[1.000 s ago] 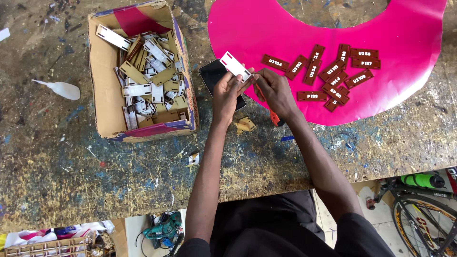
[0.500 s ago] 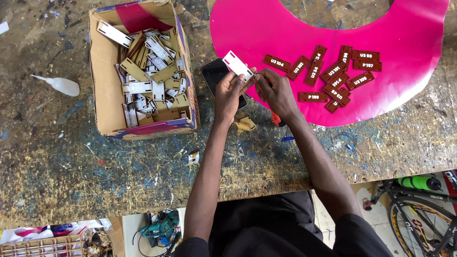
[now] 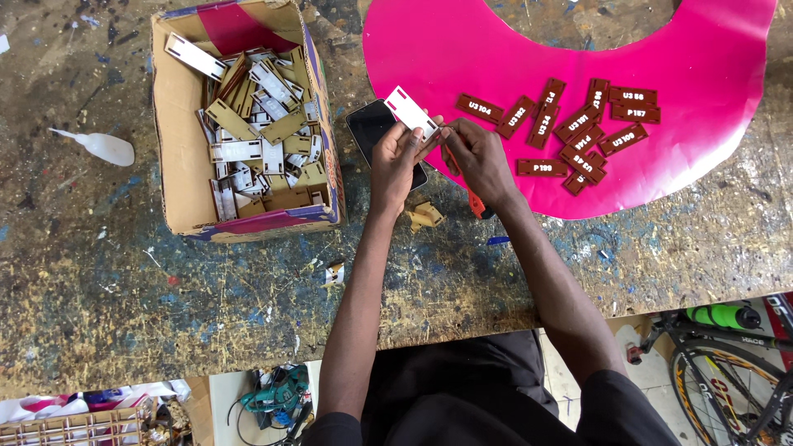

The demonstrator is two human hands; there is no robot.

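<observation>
My left hand (image 3: 395,157) holds a small white rectangular tag (image 3: 410,112) with cut-out slots, raised over a dark phone (image 3: 373,125) lying on the bench. My right hand (image 3: 477,157) pinches the tag's right edge and also grips a thin red-handled tool (image 3: 476,203) that sticks out below the palm. Both hands meet at the edge of a large pink sheet (image 3: 462,58). Several dark red lettered tags (image 3: 578,124) lie spread on that sheet to the right of my hands.
A cardboard box (image 3: 183,149) full of white and brown tags stands to the left. A white squeeze bottle (image 3: 97,145) lies further left. Small brown scraps (image 3: 424,216) sit below my hands. A bicycle (image 3: 735,363) stands past the bench's near edge.
The hands and the white tag have stayed in nearly the same spot; the fingers shift slightly on the tag's edge.
</observation>
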